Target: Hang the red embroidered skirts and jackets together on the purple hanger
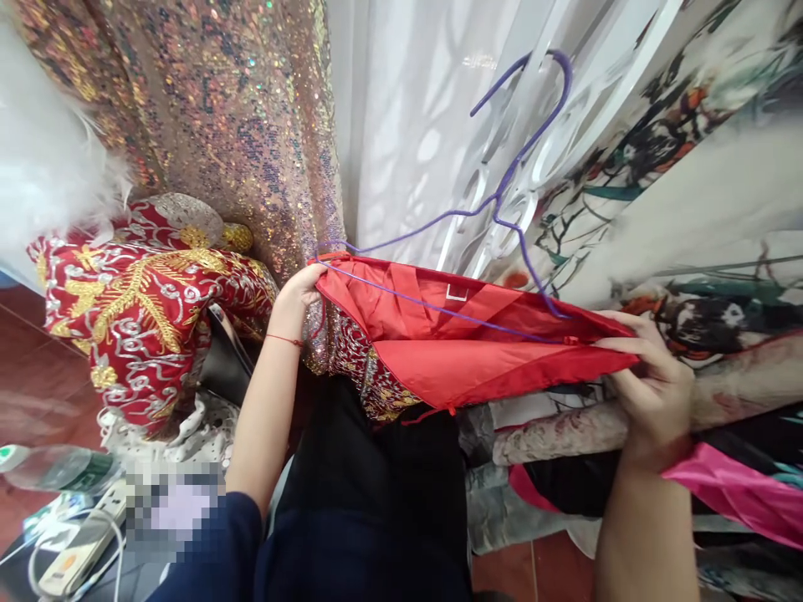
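Observation:
Stretched between my hands is a red garment point(427, 359) with a shiny red lining and gold and silver embroidery on its lower part. A purple wire hanger point(502, 180) sits partly inside its opening, hook pointing up. My left hand point(305, 283) pinches the garment's left top corner, close to the hanger's left end. On the other side, my right hand point(656, 376) grips the garment's right end between thumb and fingers. The hanger's right end lies just short of those fingers, within the red fabric.
A sequined gold cloth point(238, 109) hangs behind, beside a white openwork frame point(539, 167). Red embroidered fabric point(150, 309) is heaped at left. Lower left are a plastic bottle point(63, 468) and a power strip point(84, 535) with cables. Rolled fabrics point(565, 431) lie at right.

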Tool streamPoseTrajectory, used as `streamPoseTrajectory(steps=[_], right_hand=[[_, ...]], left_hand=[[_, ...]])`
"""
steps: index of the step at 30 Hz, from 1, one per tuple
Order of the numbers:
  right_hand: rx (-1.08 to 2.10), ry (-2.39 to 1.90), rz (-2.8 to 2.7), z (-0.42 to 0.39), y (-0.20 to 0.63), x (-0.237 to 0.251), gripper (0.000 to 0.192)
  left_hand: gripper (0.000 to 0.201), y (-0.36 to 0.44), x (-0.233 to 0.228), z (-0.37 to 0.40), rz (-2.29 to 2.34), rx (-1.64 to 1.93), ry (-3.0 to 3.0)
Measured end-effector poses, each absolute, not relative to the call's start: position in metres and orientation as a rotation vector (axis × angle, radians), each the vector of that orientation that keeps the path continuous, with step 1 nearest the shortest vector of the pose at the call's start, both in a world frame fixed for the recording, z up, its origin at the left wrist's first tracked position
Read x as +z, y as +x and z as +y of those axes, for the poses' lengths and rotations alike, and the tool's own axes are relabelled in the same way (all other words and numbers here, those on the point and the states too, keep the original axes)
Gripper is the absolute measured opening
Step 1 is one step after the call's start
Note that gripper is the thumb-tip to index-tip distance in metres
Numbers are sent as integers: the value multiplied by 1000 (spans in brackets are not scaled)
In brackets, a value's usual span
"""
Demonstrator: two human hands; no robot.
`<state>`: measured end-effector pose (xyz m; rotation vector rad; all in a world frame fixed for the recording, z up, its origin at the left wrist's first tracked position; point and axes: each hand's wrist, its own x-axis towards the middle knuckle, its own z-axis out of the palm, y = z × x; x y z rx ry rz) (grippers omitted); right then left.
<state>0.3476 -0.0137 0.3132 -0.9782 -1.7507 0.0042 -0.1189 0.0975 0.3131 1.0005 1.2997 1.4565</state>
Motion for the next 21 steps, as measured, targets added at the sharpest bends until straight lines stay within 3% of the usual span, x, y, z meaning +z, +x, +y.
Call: streamPoseTrajectory(steps=[3,9,12,14,16,19,21], right_hand=[[-4,-1035,-1709,-14,356,294,12],[-123,-1322,-1431,-47,348,257,38],[-14,-1409,-1379,-83,325,255,54],[173,-1543,-1358,-107,305,256,49],[392,-1635,-1329,-127,280,256,35],[564,-1597,-1320,-149,235,257,30],[542,-1512,-1319,-158,204,257,31]], left_hand=[[14,-101,297,83,1369,1372,1040],[16,-68,293,16,1774,1621,1379],[17,-68,310,-30,2109,1230,1720],[19,-66,317,-66,2095,884,1892],[39,-54,316,-103,1940,775,2120],[111,-17,299,-147,1610,796,2391],[121,4,285,-156,1636,617,2451]])
